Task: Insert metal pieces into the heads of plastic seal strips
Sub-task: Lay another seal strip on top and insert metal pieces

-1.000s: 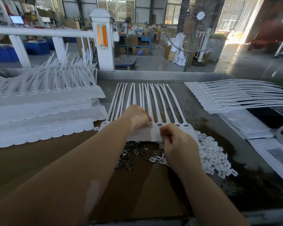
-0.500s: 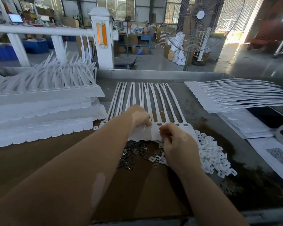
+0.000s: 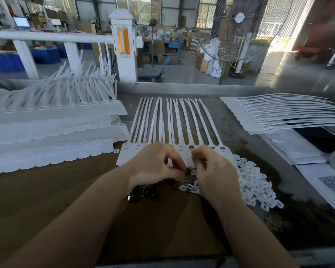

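A white sheet of joined seal strips (image 3: 174, 122) lies flat at the table's middle, its row of slotted heads (image 3: 182, 147) nearest me. My left hand (image 3: 155, 165) has its fingers curled over the sheet's near edge. Its thumb and fingertip pinch a small dark metal piece (image 3: 184, 172) above the pile of metal pieces (image 3: 143, 192). My right hand (image 3: 215, 171) has curled fingers whose tips meet just below one head, gripping the sheet's tag edge; what lies between them is hidden.
A heap of small white plastic clips (image 3: 255, 184) lies right of my right hand. Stacked strip sheets (image 3: 52, 136) fill the left side, and another sheet (image 3: 275, 115) lies at the right on printed papers (image 3: 331, 182). A raised metal rim (image 3: 182, 89) borders the table's far edge.
My left hand has drawn back from the row of heads toward the metal pile and now pinches a piece. My right hand has stayed near the same head.
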### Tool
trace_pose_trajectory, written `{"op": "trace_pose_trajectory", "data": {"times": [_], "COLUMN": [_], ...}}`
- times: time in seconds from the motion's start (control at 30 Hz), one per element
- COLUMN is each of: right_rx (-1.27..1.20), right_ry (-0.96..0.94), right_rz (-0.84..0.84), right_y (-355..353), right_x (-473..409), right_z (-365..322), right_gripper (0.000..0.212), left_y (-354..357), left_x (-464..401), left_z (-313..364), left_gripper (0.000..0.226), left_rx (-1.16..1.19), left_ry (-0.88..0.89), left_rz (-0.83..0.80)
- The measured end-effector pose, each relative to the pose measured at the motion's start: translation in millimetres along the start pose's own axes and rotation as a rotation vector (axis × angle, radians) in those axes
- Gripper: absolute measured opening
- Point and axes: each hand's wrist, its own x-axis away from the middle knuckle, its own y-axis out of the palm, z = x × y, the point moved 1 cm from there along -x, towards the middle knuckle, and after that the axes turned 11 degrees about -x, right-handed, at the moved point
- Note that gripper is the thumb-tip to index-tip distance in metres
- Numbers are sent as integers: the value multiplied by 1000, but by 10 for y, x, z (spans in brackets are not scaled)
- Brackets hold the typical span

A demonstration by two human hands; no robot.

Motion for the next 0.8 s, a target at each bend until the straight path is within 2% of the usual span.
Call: {"op": "trace_pose_trajectory", "data": {"times": [0.13, 0.23, 0.4, 0.6, 0.67, 0.8], "right_rx": [-1, -3, -4, -7, -8, 3], "right_ry": [-1, 8, -8, -13, -13, -13], "right_rz": [5, 8, 20, 18, 20, 14], "right_y": [-4, 2, 11, 8, 6, 1], "right_x": [2, -1, 0, 0, 2, 6], "right_z": [-6, 3, 4, 8, 11, 12], "right_gripper": [16, 16, 15, 15, 15, 15], "left_y": [93, 113, 127, 129, 127, 124], "left_x": [24, 46, 46, 39, 45, 37], "left_z": [19, 14, -6, -63, -85, -138], "left_gripper": [10, 8, 17, 18, 14, 7], "left_rx": [-103, -112, -138, 169, 283, 321], "left_ry": [27, 44, 60, -41, -90, -171], "left_rz": [-74, -73, -65, 238, 278, 332]}}
